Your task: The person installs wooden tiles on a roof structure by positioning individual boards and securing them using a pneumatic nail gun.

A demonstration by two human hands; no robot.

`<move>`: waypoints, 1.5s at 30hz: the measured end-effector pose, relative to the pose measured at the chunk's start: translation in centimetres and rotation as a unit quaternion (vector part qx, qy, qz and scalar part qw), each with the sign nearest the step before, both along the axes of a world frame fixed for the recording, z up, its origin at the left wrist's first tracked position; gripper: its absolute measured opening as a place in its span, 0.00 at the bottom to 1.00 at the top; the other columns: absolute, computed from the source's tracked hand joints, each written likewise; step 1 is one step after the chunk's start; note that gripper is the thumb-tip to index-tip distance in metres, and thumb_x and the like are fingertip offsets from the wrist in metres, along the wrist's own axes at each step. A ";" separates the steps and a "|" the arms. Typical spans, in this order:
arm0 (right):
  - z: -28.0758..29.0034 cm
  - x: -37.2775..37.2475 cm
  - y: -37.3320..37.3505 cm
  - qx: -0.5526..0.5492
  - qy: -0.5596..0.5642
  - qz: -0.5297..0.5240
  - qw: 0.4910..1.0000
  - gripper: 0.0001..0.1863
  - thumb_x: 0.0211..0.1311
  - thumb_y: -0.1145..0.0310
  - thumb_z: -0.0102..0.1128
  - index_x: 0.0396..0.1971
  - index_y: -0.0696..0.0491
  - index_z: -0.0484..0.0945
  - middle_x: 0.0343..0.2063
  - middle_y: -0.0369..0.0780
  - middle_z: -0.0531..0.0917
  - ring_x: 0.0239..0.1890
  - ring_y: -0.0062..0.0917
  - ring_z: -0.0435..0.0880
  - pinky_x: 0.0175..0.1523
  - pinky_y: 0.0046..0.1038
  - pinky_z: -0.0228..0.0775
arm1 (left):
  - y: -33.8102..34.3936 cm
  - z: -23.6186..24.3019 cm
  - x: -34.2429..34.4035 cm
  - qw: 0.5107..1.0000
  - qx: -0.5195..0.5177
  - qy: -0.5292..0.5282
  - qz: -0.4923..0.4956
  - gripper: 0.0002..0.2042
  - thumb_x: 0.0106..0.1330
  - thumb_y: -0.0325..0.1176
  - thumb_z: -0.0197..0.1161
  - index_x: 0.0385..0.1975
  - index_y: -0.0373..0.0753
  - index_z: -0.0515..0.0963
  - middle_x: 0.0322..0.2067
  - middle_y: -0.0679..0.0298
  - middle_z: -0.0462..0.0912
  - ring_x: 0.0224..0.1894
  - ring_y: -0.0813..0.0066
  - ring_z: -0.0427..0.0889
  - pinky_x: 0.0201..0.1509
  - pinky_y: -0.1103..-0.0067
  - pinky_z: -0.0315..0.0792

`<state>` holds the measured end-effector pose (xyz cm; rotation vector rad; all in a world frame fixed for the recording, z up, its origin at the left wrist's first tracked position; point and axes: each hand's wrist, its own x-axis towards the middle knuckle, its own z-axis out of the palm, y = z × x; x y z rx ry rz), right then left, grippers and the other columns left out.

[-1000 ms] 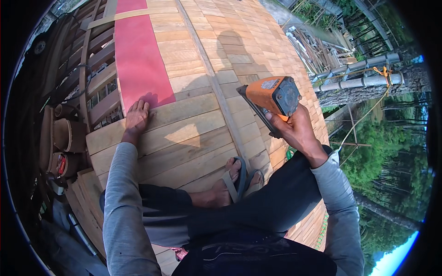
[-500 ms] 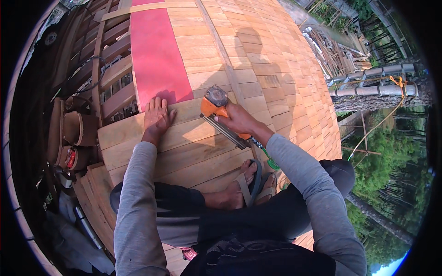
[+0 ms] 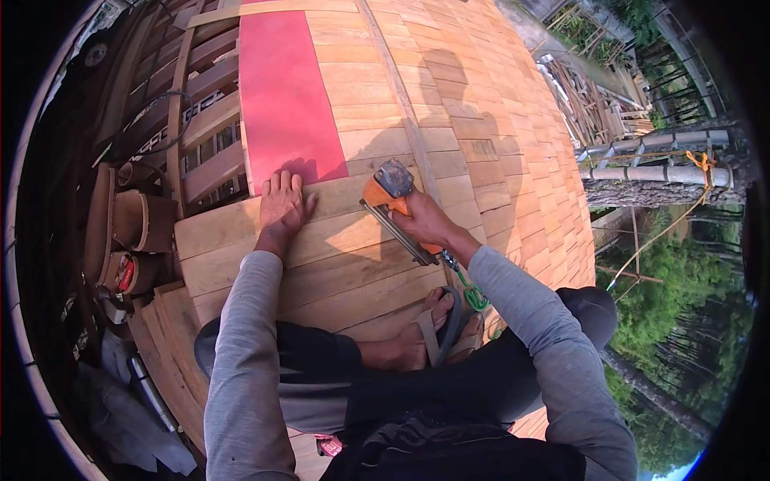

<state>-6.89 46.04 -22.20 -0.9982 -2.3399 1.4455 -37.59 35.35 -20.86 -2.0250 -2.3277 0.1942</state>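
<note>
My right hand (image 3: 427, 220) is wrapped round the handle of an orange and grey nail gun (image 3: 392, 183), which is held above the wooden boards. A green coiled hose (image 3: 473, 295) hangs from the tool's rear end by my wrist. My left hand (image 3: 285, 210) lies flat on a pale wooden board (image 3: 210, 228), fingers stretched out and fingertips at the near edge of a red underlay strip (image 3: 287, 96). That board covers the strip's lower end. Whether the nail gun's nose touches the wood I cannot tell.
Open slatted framing (image 3: 210, 120) with gaps lies to the left. A brown leather tool pouch (image 3: 138, 218) and a stack of boards (image 3: 168, 337) are nearby. A long batten (image 3: 401, 92) runs up the shingled surface (image 3: 513, 152). Bamboo poles (image 3: 658, 174) and trees stand beyond the right edge.
The whole view has shifted slightly, so the surface appears a little further right. My left hand stays flat on the board, and my right hand keeps hold of the nail gun.
</note>
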 end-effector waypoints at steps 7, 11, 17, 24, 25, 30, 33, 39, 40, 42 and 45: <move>1.1 -0.8 0.6 0.016 -0.013 -0.002 1.000 0.29 0.66 0.66 0.66 0.64 0.58 0.69 0.48 0.59 0.86 0.54 0.57 0.85 0.57 0.47 0.79 | -0.5 -0.9 -0.6 1.000 0.004 0.008 0.002 0.23 0.71 0.54 0.62 0.51 0.39 0.76 0.52 0.55 0.76 0.60 0.56 0.72 0.64 0.63 0.66; -0.1 -2.2 1.1 0.018 0.065 -0.033 0.997 0.15 0.69 0.67 0.65 0.49 0.59 0.77 0.31 0.44 0.84 0.29 0.34 0.83 0.37 0.36 0.77 | -1.4 -1.1 -0.3 0.999 -0.051 0.018 0.007 0.22 0.73 0.48 0.58 0.59 0.38 0.77 0.57 0.55 0.76 0.65 0.56 0.71 0.68 0.62 0.65; -0.6 -2.8 2.6 0.075 -0.023 -0.002 0.997 0.17 0.67 0.67 0.65 0.52 0.58 0.77 0.34 0.47 0.86 0.36 0.42 0.86 0.41 0.41 0.77 | -2.8 10.3 4.8 0.955 -0.190 -0.226 0.043 0.22 0.73 0.49 0.65 0.44 0.32 0.85 0.43 0.48 0.87 0.49 0.49 0.87 0.57 0.59 0.78; 9.9 -11.3 -4.8 0.051 0.044 0.062 0.996 0.23 0.66 0.68 0.66 0.59 0.57 0.77 0.39 0.55 0.88 0.43 0.52 0.90 0.48 0.46 0.79 | -8.7 19.0 10.6 0.712 -0.138 -0.610 -0.319 0.30 0.73 0.56 0.67 0.25 0.29 0.80 0.21 0.54 0.82 0.26 0.60 0.81 0.32 0.65 0.72; 10.5 -12.9 -5.3 0.051 0.037 0.087 0.994 0.22 0.66 0.68 0.66 0.59 0.58 0.77 0.39 0.55 0.89 0.43 0.52 0.90 0.48 0.45 0.79 | -8.5 19.0 11.6 0.685 -0.166 -0.626 -0.335 0.30 0.71 0.57 0.69 0.25 0.29 0.81 0.21 0.55 0.82 0.25 0.62 0.81 0.32 0.66 0.72; 16.8 -23.9 -9.3 0.035 0.014 0.182 0.983 0.19 0.67 0.68 0.66 0.55 0.59 0.80 0.39 0.55 0.88 0.45 0.50 0.89 0.51 0.44 0.78 | -9.4 18.9 13.2 0.566 -0.281 -0.692 -0.350 0.30 0.66 0.58 0.74 0.22 0.32 0.82 0.20 0.59 0.84 0.25 0.69 0.83 0.29 0.69 0.74; 18.4 -29.1 -11.9 0.044 0.090 0.236 0.967 0.15 0.70 0.68 0.66 0.52 0.57 0.80 0.30 0.41 0.83 0.29 0.27 0.81 0.37 0.34 0.75 | -10.0 18.5 13.9 0.574 -0.281 -0.661 -0.394 0.29 0.66 0.59 0.73 0.22 0.33 0.83 0.20 0.59 0.86 0.25 0.68 0.86 0.29 0.70 0.75; 16.3 -32.6 -15.1 0.192 0.052 0.273 0.941 0.18 0.67 0.70 0.66 0.55 0.58 0.77 0.37 0.54 0.86 0.47 0.53 0.87 0.51 0.43 0.77 | -11.4 19.5 13.1 0.541 -0.298 -0.664 -0.421 0.30 0.67 0.60 0.72 0.20 0.33 0.83 0.20 0.59 0.86 0.24 0.68 0.85 0.28 0.71 0.75; 16.5 -32.5 -14.9 0.189 0.067 0.260 0.944 0.18 0.67 0.69 0.66 0.54 0.58 0.77 0.37 0.54 0.86 0.46 0.52 0.87 0.50 0.43 0.77 | -11.7 20.2 12.7 0.542 -0.310 -0.663 -0.414 0.30 0.67 0.60 0.72 0.20 0.33 0.83 0.20 0.59 0.86 0.23 0.69 0.85 0.27 0.71 0.75; 17.6 -31.2 -14.3 0.183 0.092 0.229 0.952 0.18 0.66 0.69 0.67 0.54 0.57 0.78 0.36 0.54 0.86 0.43 0.52 0.88 0.47 0.43 0.78 | -11.4 20.6 13.2 0.549 -0.298 -0.655 -0.425 0.30 0.67 0.60 0.71 0.22 0.33 0.85 0.20 0.59 0.86 0.23 0.69 0.85 0.27 0.72 0.77; 16.8 -29.8 -12.7 0.125 0.046 0.200 0.971 0.18 0.65 0.67 0.66 0.52 0.59 0.78 0.33 0.57 0.86 0.39 0.53 0.88 0.44 0.46 0.78 | -11.0 20.0 14.0 0.531 -0.289 -0.666 -0.438 0.29 0.68 0.58 0.71 0.21 0.34 0.83 0.18 0.61 0.84 0.22 0.71 0.83 0.26 0.72 0.74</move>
